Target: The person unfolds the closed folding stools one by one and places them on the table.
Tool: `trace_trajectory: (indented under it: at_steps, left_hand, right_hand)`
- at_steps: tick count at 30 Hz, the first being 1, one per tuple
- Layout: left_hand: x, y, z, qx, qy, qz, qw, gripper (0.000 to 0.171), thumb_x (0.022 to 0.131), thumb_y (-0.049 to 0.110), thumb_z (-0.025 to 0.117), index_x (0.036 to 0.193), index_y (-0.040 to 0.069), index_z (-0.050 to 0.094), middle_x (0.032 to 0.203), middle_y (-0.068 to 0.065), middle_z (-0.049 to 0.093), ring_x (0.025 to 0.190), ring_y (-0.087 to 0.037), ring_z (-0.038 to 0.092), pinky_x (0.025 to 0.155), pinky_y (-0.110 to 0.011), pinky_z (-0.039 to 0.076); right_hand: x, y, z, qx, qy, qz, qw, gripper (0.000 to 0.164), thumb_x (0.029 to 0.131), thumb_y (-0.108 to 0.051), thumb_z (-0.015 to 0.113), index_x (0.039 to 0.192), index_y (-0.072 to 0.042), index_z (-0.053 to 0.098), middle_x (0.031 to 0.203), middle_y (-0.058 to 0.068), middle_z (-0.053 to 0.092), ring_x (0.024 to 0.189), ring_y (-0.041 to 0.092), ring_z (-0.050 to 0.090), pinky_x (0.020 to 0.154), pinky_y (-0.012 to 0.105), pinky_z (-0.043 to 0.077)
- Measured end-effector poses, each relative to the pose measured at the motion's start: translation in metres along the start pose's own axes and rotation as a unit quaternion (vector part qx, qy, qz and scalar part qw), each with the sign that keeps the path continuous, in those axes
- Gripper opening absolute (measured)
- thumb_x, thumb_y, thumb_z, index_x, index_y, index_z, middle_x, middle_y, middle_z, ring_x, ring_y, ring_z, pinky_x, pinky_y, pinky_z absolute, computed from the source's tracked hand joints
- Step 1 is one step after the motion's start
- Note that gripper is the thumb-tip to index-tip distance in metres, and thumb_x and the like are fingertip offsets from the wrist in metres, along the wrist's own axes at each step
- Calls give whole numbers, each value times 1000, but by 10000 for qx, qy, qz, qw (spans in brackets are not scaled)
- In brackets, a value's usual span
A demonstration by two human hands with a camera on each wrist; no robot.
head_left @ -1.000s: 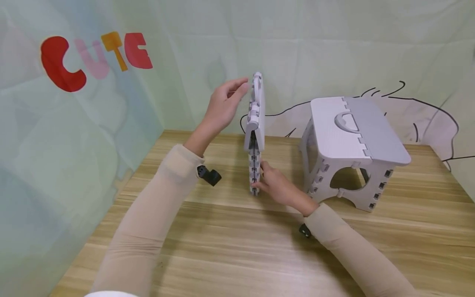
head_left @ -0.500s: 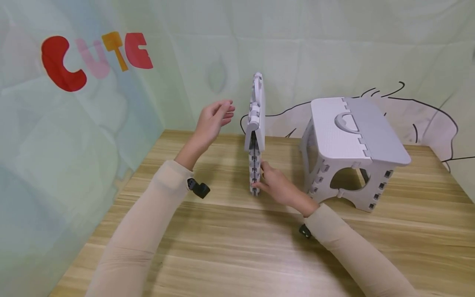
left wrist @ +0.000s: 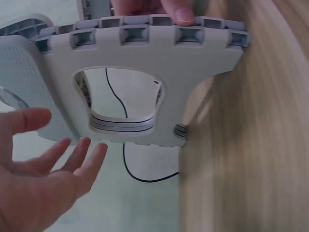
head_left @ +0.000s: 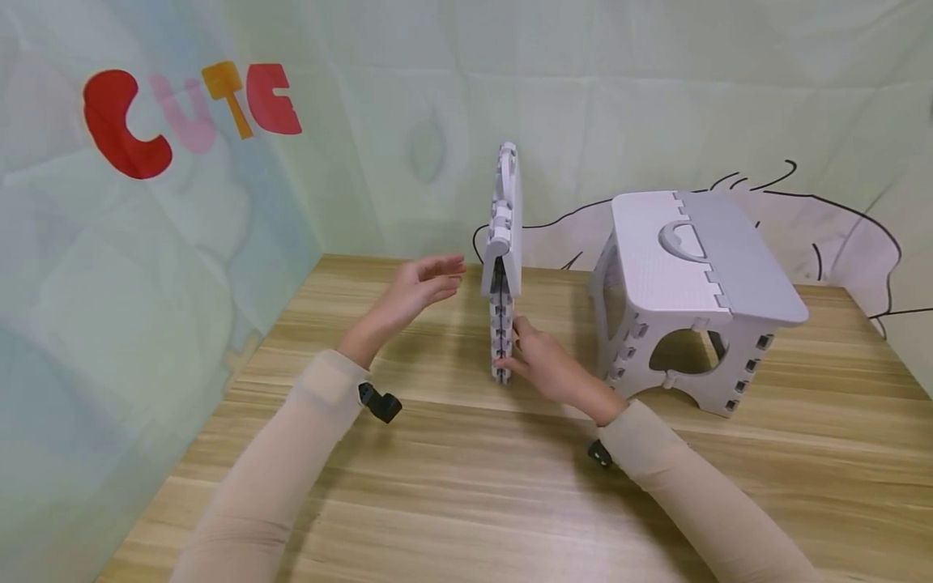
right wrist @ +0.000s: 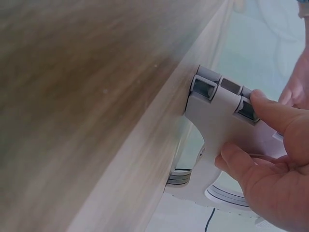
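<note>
A folded white-and-grey plastic folding stool [head_left: 501, 271] stands upright on the table, edge-on in the head view, with its seat halves hanging down over the legs. My right hand [head_left: 550, 366] holds its lower near edge. In the right wrist view the thumb lies on the hinged edge and the fingers [right wrist: 236, 162] are against the side panel. To the left of the folded stool, my left hand [head_left: 415, 290] hovers apart from it, fingers relaxed and holding nothing. The left wrist view shows those spread fingers beside the leg panel [left wrist: 169, 63] with its large round cutout.
A second folding stool [head_left: 656, 279], unfolded, stands on its legs to the right, close to the right hand. The wooden table [head_left: 437, 486] meets printed cloth walls [head_left: 379, 121] at the back and left. Small black cameras hang at both wrists.
My left hand has come down and away from beside the folded stool's top to about the height of its middle, on the left. The right hand and both stools stay put.
</note>
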State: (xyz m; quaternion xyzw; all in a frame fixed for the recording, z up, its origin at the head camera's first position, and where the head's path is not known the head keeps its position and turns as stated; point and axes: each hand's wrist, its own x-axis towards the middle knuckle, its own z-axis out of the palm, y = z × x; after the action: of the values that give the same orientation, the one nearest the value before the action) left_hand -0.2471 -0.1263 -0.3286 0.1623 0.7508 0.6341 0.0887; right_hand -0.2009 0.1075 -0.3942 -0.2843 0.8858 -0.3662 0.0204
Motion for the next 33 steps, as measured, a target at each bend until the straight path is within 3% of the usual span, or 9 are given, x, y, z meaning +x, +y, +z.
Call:
trace_trajectory:
  at_steps: [6, 12, 18, 24, 30, 33]
  left_hand:
    - [-8, -15, 9, 521, -664, 266, 9961, 51, 99, 5, 59, 146, -3, 43, 148, -19, 46, 133, -34, 48, 108, -41, 42]
    - [-11, -23, 24, 551, -924, 322, 9937, 65, 92, 2, 70, 148, -6, 38, 148, -21, 46, 135, -39, 44, 109, -43, 41]
    - [-12, -28, 35, 395, -875, 356, 9947, 61, 88, 1, 75, 142, -5, 45, 140, -20, 52, 130, -33, 49, 106, -37, 45]
    - [-12, -27, 39, 469, -726, 291, 9958, 55, 89, 4, 76, 137, -2, 50, 136, -16, 56, 127, -28, 53, 102, -33, 48]
    - [-11, -26, 42, 486, -733, 396, 9953, 52, 89, 1, 74, 135, -6, 51, 133, -20, 58, 124, -32, 55, 101, -35, 49]
    - [-11, -26, 43, 491, -726, 447, 9952, 50, 89, -1, 74, 133, -7, 52, 130, -21, 59, 121, -32, 56, 102, -35, 48]
  right_hand:
    - [0, 1, 0, 43, 9, -23, 10000, 62, 95, -16, 68, 140, 10, 36, 125, 26, 61, 119, 37, 59, 99, 44, 50]
    - [-1, 0, -1, 40, 40, -119, 9999, 63, 94, -15, 69, 140, 10, 35, 128, 27, 60, 118, 37, 60, 99, 44, 50]
    - [0, 1, -2, 162, 18, -18, 9999, 65, 94, -17, 70, 142, 10, 35, 137, 30, 53, 121, 39, 57, 100, 47, 49]
    - [4, 2, -4, 770, 32, 309, 9965, 71, 91, -14, 74, 146, 10, 35, 147, 30, 42, 130, 40, 49, 104, 45, 45]
    - [5, -2, -8, 1688, 403, 421, 9839, 58, 86, 0, 77, 134, 12, 47, 138, 29, 52, 129, 39, 51, 106, 42, 43]
    - [5, -4, -10, 1781, 661, 346, 9812, 53, 83, 4, 78, 128, 13, 52, 130, 29, 58, 123, 40, 56, 103, 42, 46]
